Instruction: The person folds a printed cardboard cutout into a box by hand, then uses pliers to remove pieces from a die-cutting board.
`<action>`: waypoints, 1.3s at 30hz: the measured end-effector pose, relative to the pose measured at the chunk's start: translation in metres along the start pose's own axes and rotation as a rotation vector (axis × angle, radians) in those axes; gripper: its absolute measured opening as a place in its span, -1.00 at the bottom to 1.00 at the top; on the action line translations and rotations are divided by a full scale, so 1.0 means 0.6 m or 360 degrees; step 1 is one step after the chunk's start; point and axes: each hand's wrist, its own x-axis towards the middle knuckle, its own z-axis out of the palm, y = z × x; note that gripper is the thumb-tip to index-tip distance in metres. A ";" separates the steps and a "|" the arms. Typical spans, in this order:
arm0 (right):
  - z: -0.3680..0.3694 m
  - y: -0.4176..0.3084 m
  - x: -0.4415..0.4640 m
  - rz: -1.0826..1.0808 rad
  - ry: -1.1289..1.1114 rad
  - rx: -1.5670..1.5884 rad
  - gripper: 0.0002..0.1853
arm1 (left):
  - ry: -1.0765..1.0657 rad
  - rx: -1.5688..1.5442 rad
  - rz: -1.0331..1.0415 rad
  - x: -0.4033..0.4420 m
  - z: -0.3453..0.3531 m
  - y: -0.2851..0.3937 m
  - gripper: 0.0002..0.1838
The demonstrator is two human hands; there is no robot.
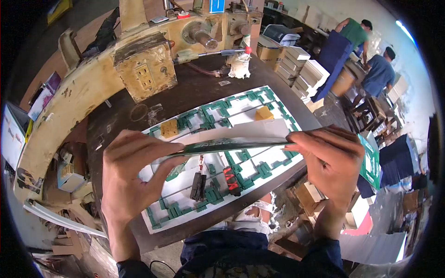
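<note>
The left hand (127, 169) is pinching one end of a green-printed sheet (232, 146) between thumb and fingers. The sheet is spanning above a white board (184, 187) with green pieces (174, 212), and the right hand (331, 157) is pinching the sheet's other end.

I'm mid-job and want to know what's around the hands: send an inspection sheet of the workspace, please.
Surface: dark table, marked, bearing a white board with green raised pieces.
Job's things: green sheet with pale lettering, held above the board.
Clutter: two yellow blocks, a black bundle and a red-and-black piece on the board.
Hands: left hand pinches one end of the sheet, right hand the other.
Cables: thin dark cord, lower left; reddish hose beyond the board.
Surroundings: tan machine, left and far side; stacked boxes and two people, upper right.
</note>
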 end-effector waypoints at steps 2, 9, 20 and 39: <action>-0.004 -0.010 0.001 -0.0022 0.0018 -0.0033 -0.74 | 0.0024 -0.0019 -0.0005 0.008 0.010 0.017 -0.72; 0.001 -0.033 0.002 -0.0084 0.0090 0.0023 -0.74 | 0.0059 -0.0035 0.0285 -0.020 0.042 0.024 -0.70; 0.040 -0.042 0.008 -0.0448 0.0333 -0.0322 -0.65 | -0.0377 -0.1294 -0.0259 0.022 0.089 -0.008 -0.12; 0.081 -0.100 0.043 -0.0006 0.0223 -0.0238 -0.70 | 0.0073 -0.1097 0.0063 0.001 0.092 0.006 -0.60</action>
